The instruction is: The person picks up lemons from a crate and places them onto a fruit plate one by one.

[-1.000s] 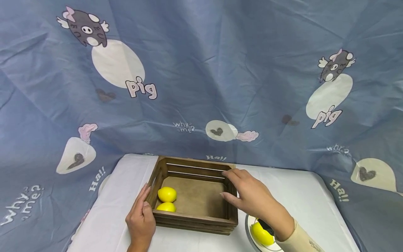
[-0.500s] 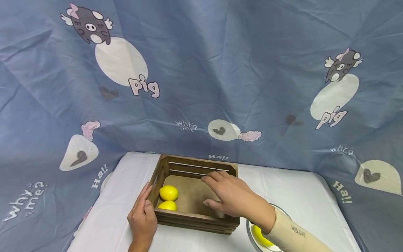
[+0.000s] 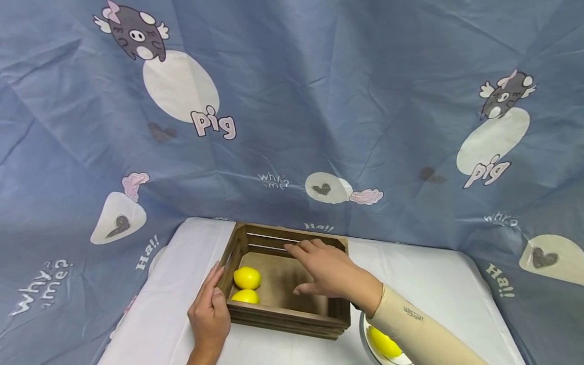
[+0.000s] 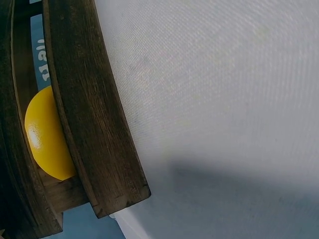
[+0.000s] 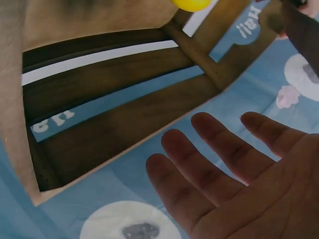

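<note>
wooden crate [image 3: 283,319], two lemons [image 3: 247,278], hands [image 3: 330,274]

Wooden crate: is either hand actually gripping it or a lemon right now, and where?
Neither grips. The left hand rests flat against the wooden crate at its left wall; the right hand hovers open over the inside, holding nothing.

L hand [image 3: 210,317] low at front-left — fingers straight and together, pointing fwd, thumb tucked alongside, palm turned inward. R hand [image 3: 326,271] stretched fwd and to the left, palm down, fingers [image 5: 209,149] spread and relaxed — holds nothing. R forearm in beige sleeve [image 3: 420,334].
</note>
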`<action>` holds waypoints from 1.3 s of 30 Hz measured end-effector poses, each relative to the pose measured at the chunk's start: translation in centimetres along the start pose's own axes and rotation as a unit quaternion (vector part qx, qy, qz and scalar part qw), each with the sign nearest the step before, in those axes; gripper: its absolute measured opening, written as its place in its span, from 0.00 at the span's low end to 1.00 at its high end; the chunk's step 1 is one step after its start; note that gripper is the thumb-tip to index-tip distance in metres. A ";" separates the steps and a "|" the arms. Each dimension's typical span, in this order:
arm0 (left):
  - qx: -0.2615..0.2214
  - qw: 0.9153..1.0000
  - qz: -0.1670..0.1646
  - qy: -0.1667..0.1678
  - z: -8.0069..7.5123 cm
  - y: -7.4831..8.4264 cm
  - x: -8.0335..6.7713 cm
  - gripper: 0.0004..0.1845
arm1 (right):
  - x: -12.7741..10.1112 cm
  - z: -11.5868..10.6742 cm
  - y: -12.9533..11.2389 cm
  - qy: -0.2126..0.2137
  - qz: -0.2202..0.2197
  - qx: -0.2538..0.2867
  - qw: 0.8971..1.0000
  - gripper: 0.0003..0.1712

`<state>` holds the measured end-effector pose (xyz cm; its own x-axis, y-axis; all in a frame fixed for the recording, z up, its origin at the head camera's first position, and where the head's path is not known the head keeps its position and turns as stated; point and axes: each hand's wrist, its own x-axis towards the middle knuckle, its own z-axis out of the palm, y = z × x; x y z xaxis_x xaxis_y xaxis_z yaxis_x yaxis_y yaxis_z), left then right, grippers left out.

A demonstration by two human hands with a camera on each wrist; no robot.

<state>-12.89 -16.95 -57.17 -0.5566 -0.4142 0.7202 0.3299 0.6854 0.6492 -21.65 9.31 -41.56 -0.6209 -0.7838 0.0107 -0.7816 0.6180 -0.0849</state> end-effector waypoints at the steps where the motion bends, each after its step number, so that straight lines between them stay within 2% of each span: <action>1: 0.000 1.000 0.000 0.000 0.0 0.0 0.0 0.24 | 0.2 0.2 0.0 -0.009 0.001 -0.005 1.000 0.56; 6: -0.001 1.000 0.004 0.003 -0.1 0.0 -0.1 0.24 | 1.3 1.2 -0.5 -0.042 -0.012 -0.025 0.999 0.58; 18: -0.002 1.000 0.013 0.009 -0.2 -0.2 0.3 0.24 | 4.9 4.6 -2.0 -0.081 -0.036 -0.034 0.995 0.57; 30: -0.001 1.000 0.012 0.013 -0.1 -0.3 0.2 0.24 | 8.4 6.6 -2.2 -0.130 0.019 -0.036 0.991 0.56; 39: -0.006 1.000 0.011 0.016 0.3 -0.2 0.0 0.25 | 9.6 8.3 -1.5 -0.150 0.047 -0.008 0.987 0.56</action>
<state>-13.17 -16.90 -57.39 -0.5237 -0.4179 0.7423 0.3518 0.6875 0.6353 -25.93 0.33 -49.58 -0.6470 -0.7040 -0.2930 -0.7234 0.6881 -0.0559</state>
